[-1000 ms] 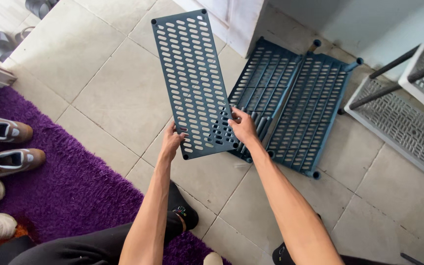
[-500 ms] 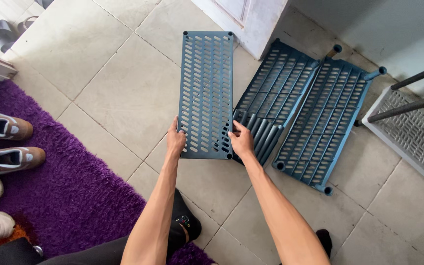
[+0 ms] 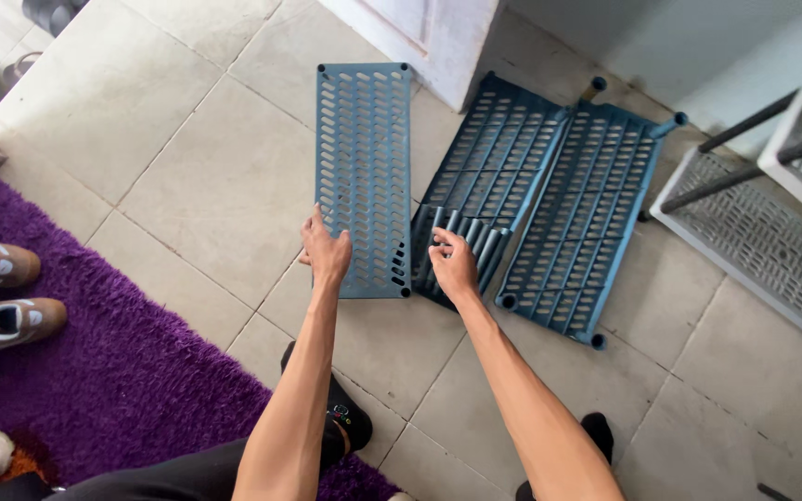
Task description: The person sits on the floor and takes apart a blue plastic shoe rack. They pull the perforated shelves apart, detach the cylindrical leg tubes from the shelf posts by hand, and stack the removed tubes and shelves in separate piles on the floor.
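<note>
- Left hand [image 3: 327, 252] rests fingers spread on the blue slotted plastic shelf panel [image 3: 362, 167], centre frame.
- Right hand [image 3: 453, 263] reaches the dark blue tubes [image 3: 468, 243]; gripping one looks next.

I see both of my bare arms reaching forward and down from the bottom of the view, roughly parallel, elbows nearly straight. My left hand [image 3: 327, 252] sits palm down with the fingers spread loosely and the thumb angled outward, its grip relaxed and not closed on anything. My right hand [image 3: 454, 264] is a little lower and to the right, knuckles up, fingers curled downward at the tips. The two hands are near each other but apart.
</note>
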